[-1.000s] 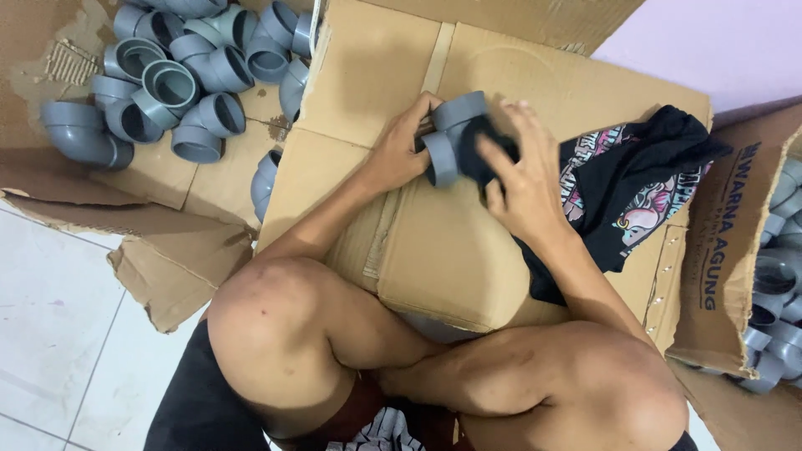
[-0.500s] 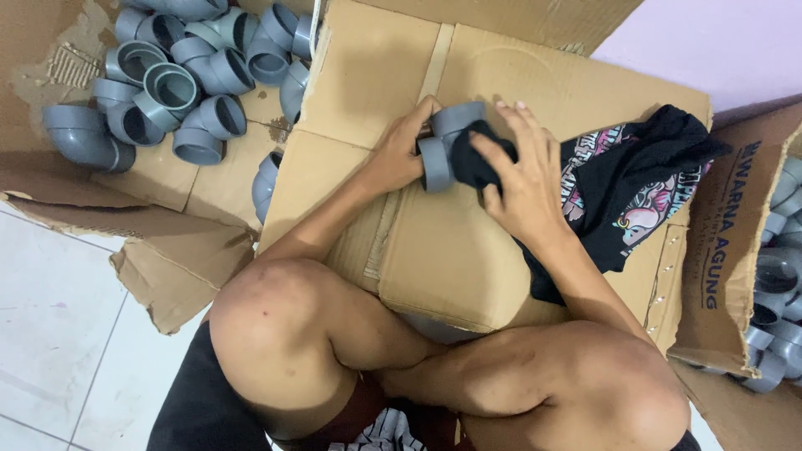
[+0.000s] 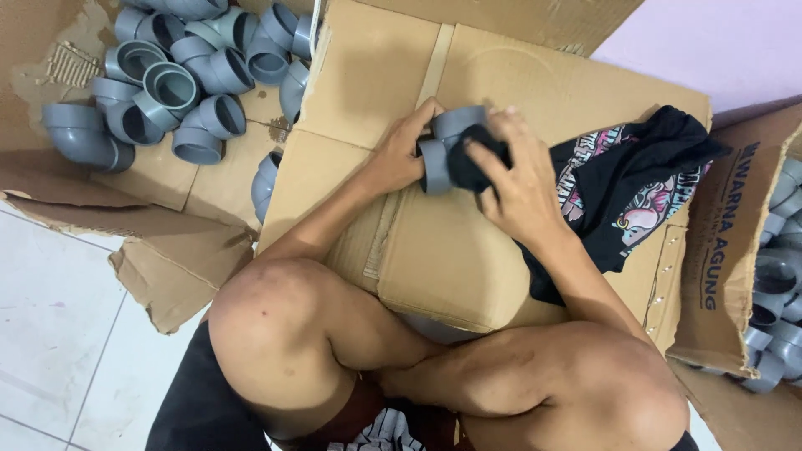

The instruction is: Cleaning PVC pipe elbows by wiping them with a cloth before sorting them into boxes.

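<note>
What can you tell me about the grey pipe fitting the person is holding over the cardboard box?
The grey pipe elbow looks like smooth matte plastic, bent, with wider collared sockets at its ends. It sits just above the closed cardboard box in front of the person. The left hand grips its left side; the right hand presses a black cloth against its right end, hiding that opening. Whether it rests on the box is unclear.
</note>
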